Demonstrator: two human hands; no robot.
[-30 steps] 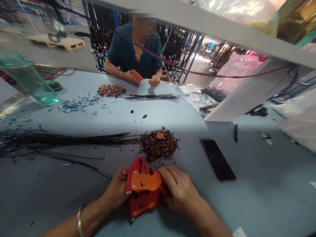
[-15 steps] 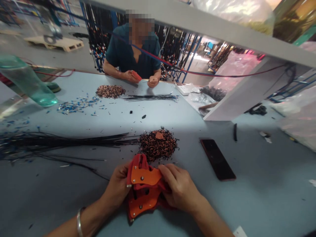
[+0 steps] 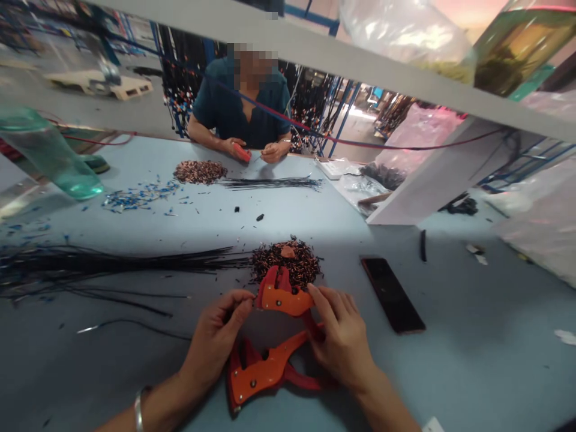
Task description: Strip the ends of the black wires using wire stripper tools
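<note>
My right hand (image 3: 342, 330) is closed around an orange and red wire stripper (image 3: 285, 300). The fingers of my left hand (image 3: 220, 333) are pinched on a thin black wire (image 3: 139, 324) at the left side of the stripper's jaws. That wire runs back to the left beneath my hand and has a pale tip. A second orange and red wire stripper (image 3: 258, 378) lies on the table below my hands. Just beyond the held tool is a heap of short black and copper bits (image 3: 288, 264). A bundle of long black wires (image 3: 126, 261) extends left from it.
A phone (image 3: 392, 294) lies to the right. Across the table (image 3: 315, 207), a co-worker (image 3: 243, 114) holds a red tool. Blue-tipped bits (image 3: 139, 195), another copper-coloured heap (image 3: 200, 171) and a green bottle (image 3: 54, 156) are on the far left. A white post (image 3: 432, 174) stands right.
The held stripper has moved up and right, away from the second stripper. My left hand has turned, and the black wire now shows beneath it, its tip at the jaws.
</note>
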